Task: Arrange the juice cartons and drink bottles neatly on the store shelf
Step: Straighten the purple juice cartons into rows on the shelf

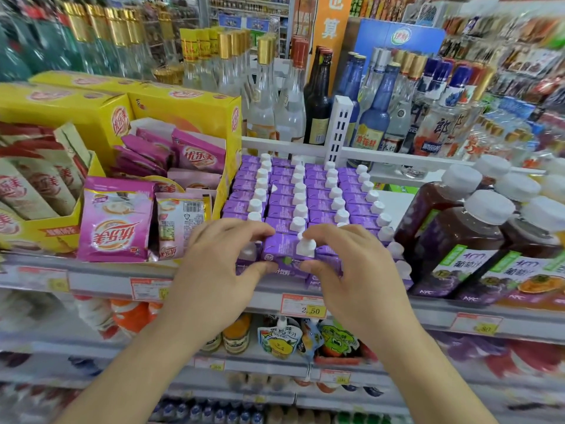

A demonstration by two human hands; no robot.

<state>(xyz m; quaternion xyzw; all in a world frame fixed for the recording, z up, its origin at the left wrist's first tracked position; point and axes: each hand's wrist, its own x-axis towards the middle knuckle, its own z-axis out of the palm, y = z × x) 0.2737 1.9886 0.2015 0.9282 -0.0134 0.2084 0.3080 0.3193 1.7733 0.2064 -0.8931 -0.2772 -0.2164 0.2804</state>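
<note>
Shelf: a white metal store shelf (101, 281) with paper price tags on its front lip runs under both hands.
Milk-tea boxes: yellow cardboard display boxes (186, 114) of pink sachets stand left of the left hand.
Bottles: dark purple plastic juice bottles with white caps (458, 240) stand just right of the right hand.
Cartons: small purple juice cartons with white screw caps (305, 194) fill four tight rows running back from the hands.
Held carton: one purple carton with a white cap (289, 250) sits at the front edge, raised slightly above its neighbours.
Left hand (220, 267): fingers and thumb curl round the held carton's left side.
Right hand (351, 270): pinches its right side, beside the cap.
</note>
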